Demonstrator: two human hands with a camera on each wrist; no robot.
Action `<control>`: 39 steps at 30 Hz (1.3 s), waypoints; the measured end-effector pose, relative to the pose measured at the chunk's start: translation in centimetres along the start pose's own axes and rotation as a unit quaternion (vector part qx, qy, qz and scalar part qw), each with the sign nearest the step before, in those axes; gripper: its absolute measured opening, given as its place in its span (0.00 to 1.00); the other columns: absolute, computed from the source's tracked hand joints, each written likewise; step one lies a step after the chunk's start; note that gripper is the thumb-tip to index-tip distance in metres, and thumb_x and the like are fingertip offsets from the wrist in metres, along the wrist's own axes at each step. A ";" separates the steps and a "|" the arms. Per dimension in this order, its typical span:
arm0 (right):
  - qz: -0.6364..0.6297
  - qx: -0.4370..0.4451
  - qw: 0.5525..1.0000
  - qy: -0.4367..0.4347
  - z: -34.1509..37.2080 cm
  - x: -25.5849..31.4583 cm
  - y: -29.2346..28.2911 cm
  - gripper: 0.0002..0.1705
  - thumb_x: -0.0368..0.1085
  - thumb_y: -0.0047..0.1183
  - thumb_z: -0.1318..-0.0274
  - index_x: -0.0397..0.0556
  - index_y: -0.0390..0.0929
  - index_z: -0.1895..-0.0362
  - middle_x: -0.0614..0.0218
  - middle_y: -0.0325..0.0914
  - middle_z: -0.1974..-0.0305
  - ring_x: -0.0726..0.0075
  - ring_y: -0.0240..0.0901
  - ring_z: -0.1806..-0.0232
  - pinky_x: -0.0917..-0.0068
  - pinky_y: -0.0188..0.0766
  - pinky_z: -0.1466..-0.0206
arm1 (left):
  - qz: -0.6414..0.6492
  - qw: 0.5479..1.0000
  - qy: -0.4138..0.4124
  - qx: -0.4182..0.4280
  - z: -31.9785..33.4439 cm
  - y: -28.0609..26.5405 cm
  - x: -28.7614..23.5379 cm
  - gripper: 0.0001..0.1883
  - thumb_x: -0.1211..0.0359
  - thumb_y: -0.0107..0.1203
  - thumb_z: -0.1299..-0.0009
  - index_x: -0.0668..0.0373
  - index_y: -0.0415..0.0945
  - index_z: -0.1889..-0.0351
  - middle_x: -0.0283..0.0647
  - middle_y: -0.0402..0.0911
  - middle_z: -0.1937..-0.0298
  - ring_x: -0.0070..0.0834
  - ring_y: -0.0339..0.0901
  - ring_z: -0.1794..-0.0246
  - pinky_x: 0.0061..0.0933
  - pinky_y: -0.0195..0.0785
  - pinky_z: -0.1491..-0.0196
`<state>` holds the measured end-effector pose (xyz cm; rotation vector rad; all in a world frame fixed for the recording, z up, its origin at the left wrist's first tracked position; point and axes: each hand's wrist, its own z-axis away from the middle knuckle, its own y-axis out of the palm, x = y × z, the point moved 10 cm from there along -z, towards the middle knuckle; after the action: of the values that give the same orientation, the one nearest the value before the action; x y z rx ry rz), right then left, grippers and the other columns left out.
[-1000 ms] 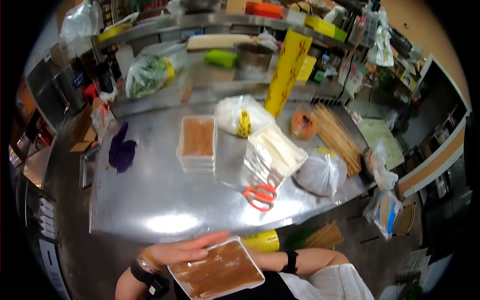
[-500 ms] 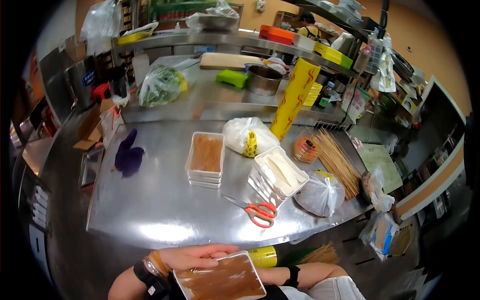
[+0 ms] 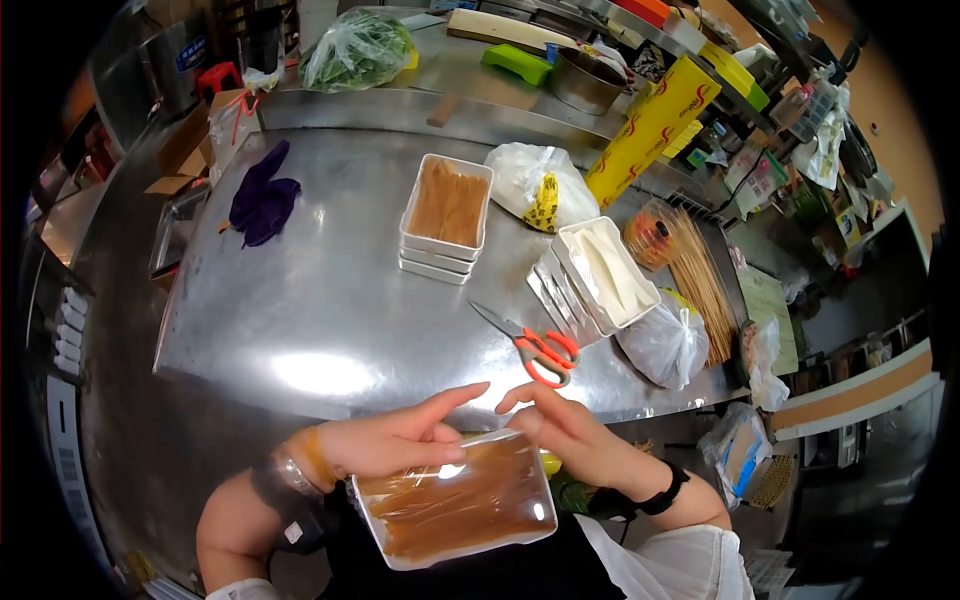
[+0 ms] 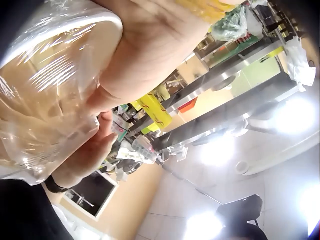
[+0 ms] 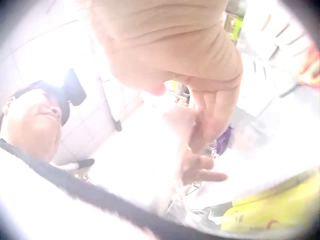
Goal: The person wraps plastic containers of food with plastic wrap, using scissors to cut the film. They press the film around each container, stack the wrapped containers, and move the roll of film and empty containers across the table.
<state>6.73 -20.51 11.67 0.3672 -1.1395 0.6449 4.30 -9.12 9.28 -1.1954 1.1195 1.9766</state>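
Observation:
A white tray of brown strips [image 3: 455, 505], covered with clear film, is held close to the person's dark apron. My left hand [image 3: 385, 447] holds its far left edge, thumb lying over the film and index finger stretched out. In the left wrist view the shiny film [image 4: 55, 75] wraps round the tray's side by the palm. My right hand [image 3: 575, 440] grips the far right corner with bent fingers, its thumb at the rim. Glare washes out the tray in the right wrist view, where the right hand [image 5: 175, 55] curls beside it.
Red-handled scissors [image 3: 540, 352] lie on the steel table [image 3: 330, 290]. Beyond them stand stacked trays of brown strips [image 3: 450, 205] and of pale pieces [image 3: 605, 270]. Knotted bags [image 3: 665, 345], thin sticks [image 3: 705, 300], an upright yellow roll [image 3: 655, 130] and a purple cloth [image 3: 265, 195] surround them.
My right hand has come from under the tray up to its far right corner. The left hand's fingers have shifted at the tray's edge. The head view has tipped downward.

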 end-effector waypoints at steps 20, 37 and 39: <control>-0.032 0.049 0.998 -0.027 -2.6 -3.3 0.1 0.10 0.36 0.49 0.32 0.46 0.73 0.50 0.77 0.73 0.58 0.87 0.67 0.57 0.85 0.65 0.53 | -0.208 0.784 0.228 -0.539 14.9 -5.5 -0.1 0.12 0.78 0.57 0.35 0.64 0.79 0.52 0.36 0.78 0.56 0.23 0.76 0.55 0.22 0.71 0.52; -0.069 0.034 0.997 -0.022 -2.8 -4.0 0.4 0.11 0.37 0.51 0.33 0.45 0.73 0.52 0.76 0.75 0.59 0.87 0.67 0.58 0.85 0.64 0.53 | -0.286 0.653 0.296 -0.635 14.0 -4.0 1.5 0.08 0.79 0.60 0.41 0.62 0.80 0.64 0.41 0.77 0.62 0.29 0.76 0.68 0.26 0.72 0.66; -0.073 0.034 0.997 -0.019 -2.9 -3.9 0.4 0.11 0.36 0.52 0.33 0.45 0.73 0.52 0.76 0.75 0.59 0.87 0.68 0.59 0.85 0.64 0.54 | -0.355 0.647 0.301 -0.604 13.8 -3.1 0.7 0.07 0.77 0.62 0.41 0.61 0.81 0.65 0.41 0.78 0.61 0.29 0.77 0.68 0.26 0.72 0.66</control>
<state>7.49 -19.63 6.93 0.5177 -1.1181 0.5499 0.60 4.48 11.00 -2.5296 -0.7574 1.5096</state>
